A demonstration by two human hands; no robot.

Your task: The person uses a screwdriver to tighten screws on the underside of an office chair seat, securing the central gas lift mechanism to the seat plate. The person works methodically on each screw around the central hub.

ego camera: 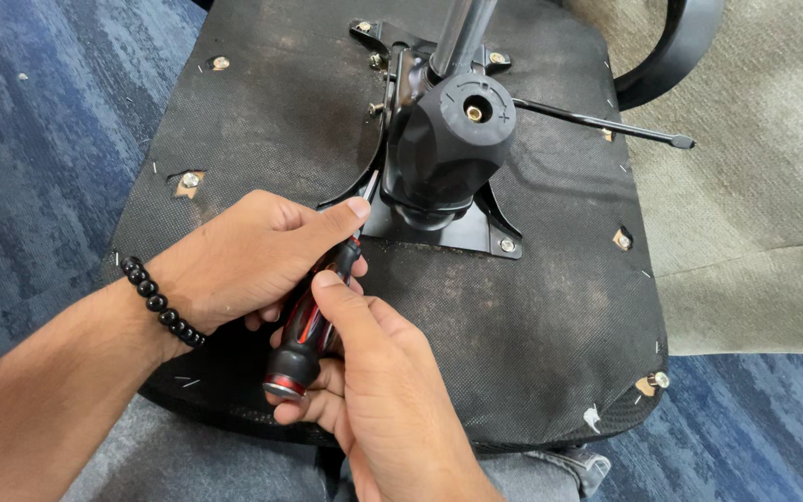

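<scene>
- Chair seat (262, 121) lies underside up across my lap, black fabric facing me, with the metal mounting plate (439, 228) bolted near its middle.
- My right hand (374, 381) is wrapped around the black-and-red handle of the screwdriver (313, 330), fingers curled, thumb pressing along the grip.
- My left hand (253, 256) is closed over the upper shaft, thumb and forefinger pinching close to the tip to steady it.
- The tip sits at the near-left corner of the plate, just under the black tilt-tension knob (457, 135); the fastener itself is hidden by my thumb and the knob.
- Judged step: working the screw at that corner of the plate.
- A second plate screw (508, 245) shows at the near-right corner, plus more at the far edge.
- Thin lever rod (606, 123) sticks out right, well apart from my hands.
- Next move, as I judge it: keep the tip seated square, press down, turn from the right wrist; the knob crowds the shaft, so the angle stays tilted.
</scene>
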